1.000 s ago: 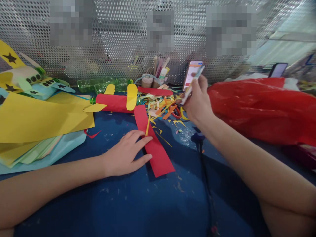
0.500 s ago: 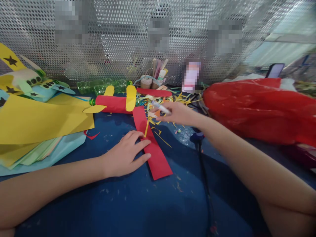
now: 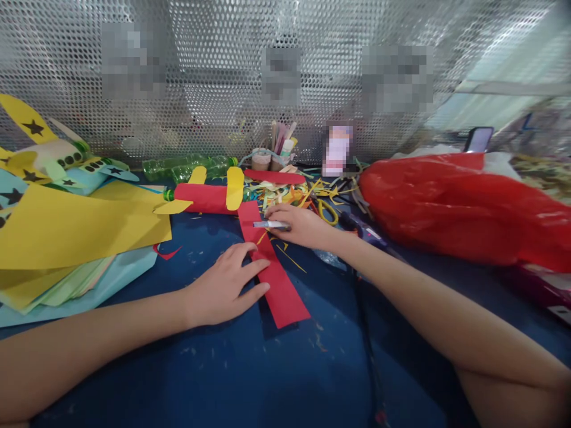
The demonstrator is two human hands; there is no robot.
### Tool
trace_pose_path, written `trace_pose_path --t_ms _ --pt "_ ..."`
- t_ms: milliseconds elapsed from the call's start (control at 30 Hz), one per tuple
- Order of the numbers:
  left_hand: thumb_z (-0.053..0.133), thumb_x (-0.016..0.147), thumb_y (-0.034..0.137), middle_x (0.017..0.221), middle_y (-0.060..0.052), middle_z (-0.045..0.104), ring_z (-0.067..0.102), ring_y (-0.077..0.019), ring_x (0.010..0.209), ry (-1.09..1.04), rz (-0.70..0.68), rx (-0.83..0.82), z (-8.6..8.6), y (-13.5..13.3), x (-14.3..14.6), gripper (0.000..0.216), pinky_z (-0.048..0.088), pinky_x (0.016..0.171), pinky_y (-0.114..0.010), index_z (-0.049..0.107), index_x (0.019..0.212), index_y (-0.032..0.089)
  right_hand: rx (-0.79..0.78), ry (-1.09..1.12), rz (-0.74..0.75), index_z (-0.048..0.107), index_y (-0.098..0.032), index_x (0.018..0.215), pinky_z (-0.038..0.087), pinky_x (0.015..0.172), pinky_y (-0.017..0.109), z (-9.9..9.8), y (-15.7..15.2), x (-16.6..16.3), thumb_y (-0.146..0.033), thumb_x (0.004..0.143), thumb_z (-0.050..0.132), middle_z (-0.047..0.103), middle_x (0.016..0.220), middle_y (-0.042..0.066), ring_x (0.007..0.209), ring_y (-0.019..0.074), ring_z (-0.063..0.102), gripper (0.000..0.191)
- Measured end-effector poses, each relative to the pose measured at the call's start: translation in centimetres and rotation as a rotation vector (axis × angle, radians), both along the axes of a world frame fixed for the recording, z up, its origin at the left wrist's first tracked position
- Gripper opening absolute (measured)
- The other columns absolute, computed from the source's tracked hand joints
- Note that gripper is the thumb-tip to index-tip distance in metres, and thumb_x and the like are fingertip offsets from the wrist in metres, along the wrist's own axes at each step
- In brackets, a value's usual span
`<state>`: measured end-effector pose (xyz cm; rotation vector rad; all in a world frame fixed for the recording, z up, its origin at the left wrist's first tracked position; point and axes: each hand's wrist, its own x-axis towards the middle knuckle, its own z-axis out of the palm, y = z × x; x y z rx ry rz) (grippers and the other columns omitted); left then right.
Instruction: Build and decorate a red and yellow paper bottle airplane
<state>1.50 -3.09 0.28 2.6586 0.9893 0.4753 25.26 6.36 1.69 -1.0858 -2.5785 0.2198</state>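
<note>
A long red paper strip (image 3: 285, 291) lies slantwise on the blue tabletop. My left hand (image 3: 229, 282) rests with spread fingers on its left edge. Over the strip's upper part, my right hand (image 3: 303, 226) grips a slim whitish pen (image 3: 272, 225), its tip pointing left. Just beyond, a bottle wrapped in red paper (image 3: 207, 197) lies on its side with yellow paper fins. A thin yellow paper sliver sits by my left fingertips. Yellow-handled scissors (image 3: 329, 212) lie behind my right hand, among paper scraps (image 3: 285, 195).
Yellow card sheets (image 3: 89, 229) top a paper stack at left, with paper-decorated bottle planes (image 3: 66, 157) behind. Green bottles (image 3: 190, 167) lie along the perforated screen. A red plastic bag (image 3: 446, 208) fills the right side. A dark corded tool (image 3: 368, 230) lies by my right forearm.
My right hand has come down and slightly left with the pen, now over the red strip. The scissors and corded tool show more. My left hand stays on the strip.
</note>
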Motion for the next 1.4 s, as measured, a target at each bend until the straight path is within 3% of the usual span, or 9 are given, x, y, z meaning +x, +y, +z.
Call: trace_pose_path --t_ms 133,333,500,600,700,867,1033,1200,1400 --pt "0.037 0.099 0.046 0.140 -0.017 0.039 0.038 -0.0336 0.133 0.006 0.008 -0.004 0.0 0.0 0.0 0.046 0.037 0.110 -0.056 0.054 0.131 0.019 0.000 -0.024 -0.046 0.064 -0.022 0.099 0.049 0.082 0.034 0.3 -0.1 -0.1 -0.022 0.083 0.052 0.068 0.111 0.007 0.100 0.0230 0.065 0.019" --pt "0.037 0.099 0.044 0.139 -0.017 0.040 0.037 -0.0325 0.133 0.013 0.008 -0.031 0.3 -0.1 0.0 0.044 0.036 0.111 -0.054 0.053 0.132 0.019 0.082 0.077 -0.601 0.067 -0.018 0.095 0.047 0.071 0.036 2.0 2.1 2.9 -0.034 0.085 0.051 0.070 0.086 0.010 0.080 0.0278 0.065 0.024" --pt "0.038 0.099 0.045 0.138 -0.015 0.043 0.038 -0.0297 0.132 -0.046 0.010 -0.070 0.2 -0.1 0.0 0.051 0.034 0.113 -0.053 0.040 0.142 0.019 0.178 0.225 -0.772 0.060 -0.008 0.119 0.048 0.086 0.045 1.8 4.3 5.7 -0.031 0.080 0.059 0.068 0.108 0.021 0.101 0.0352 0.062 0.045" --pt "0.039 0.099 0.044 0.136 -0.015 0.046 0.038 -0.0290 0.132 -0.118 0.022 -0.085 0.2 0.1 -0.1 0.049 0.033 0.113 -0.053 0.038 0.141 0.019 0.117 0.456 -0.686 0.048 -0.008 0.133 0.051 0.075 0.042 2.4 4.2 5.5 -0.030 0.087 0.050 0.069 0.097 0.018 0.084 0.0282 0.064 0.051" --pt "0.041 0.098 0.040 0.133 -0.014 0.049 0.043 -0.0268 0.129 -0.255 0.118 -0.105 0.2 0.5 -0.2 0.044 0.034 0.113 -0.051 0.040 0.136 0.018 -0.272 0.550 -0.409 0.052 -0.021 0.130 0.046 0.048 0.031 4.1 2.3 4.0 -0.036 0.090 0.049 0.068 0.077 0.005 0.049 0.0157 0.052 0.042" --pt "0.047 0.096 0.038 0.128 -0.012 0.055 0.054 -0.0222 0.118 -0.432 0.278 -0.158 0.2 1.2 -0.4 0.050 0.044 0.104 -0.044 0.034 0.140 0.020 -0.727 0.216 0.127 0.071 -0.026 0.109 0.051 0.059 0.027 6.2 -2.0 0.9 -0.038 0.081 0.067 0.071 0.097 0.003 0.065 0.0130 0.062 0.031" --pt "0.041 0.099 0.036 0.107 -0.007 0.066 0.060 -0.0208 0.102 -0.330 0.210 -0.070 0.2 1.4 -0.5 0.028 0.048 0.094 -0.038 0.058 0.112 0.018 -0.770 0.380 0.158 0.067 -0.020 0.092 0.052 0.067 0.027 5.4 -3.0 -0.8 -0.035 0.079 0.073 0.069 0.086 0.002 0.070 0.0128 0.064 0.021" --pt "0.038 0.100 0.034 0.089 -0.005 0.064 0.057 -0.0185 0.082 -0.300 0.229 0.014 0.3 1.4 -0.5 0.026 0.048 0.077 -0.033 0.057 0.100 0.017 -0.891 0.797 0.137 0.063 -0.019 0.086 0.050 0.058 0.025 3.5 -3.4 -2.4 -0.047 0.078 0.072 0.062 0.073 -0.001 0.061 0.0104 0.060 0.031" --pt "0.035 0.102 0.032 0.088 -0.005 0.060 0.051 -0.0195 0.084 -0.201 0.123 0.023 0.4 1.4 -0.1 0.027 0.043 0.083 -0.035 0.055 0.092 0.017 -0.923 0.882 0.106 0.046 -0.021 0.077 0.023 0.036 0.018 0.2 -4.9 -4.9 -0.044 0.088 0.062 0.050 0.045 -0.010 0.037 0.0048 0.034 0.030"
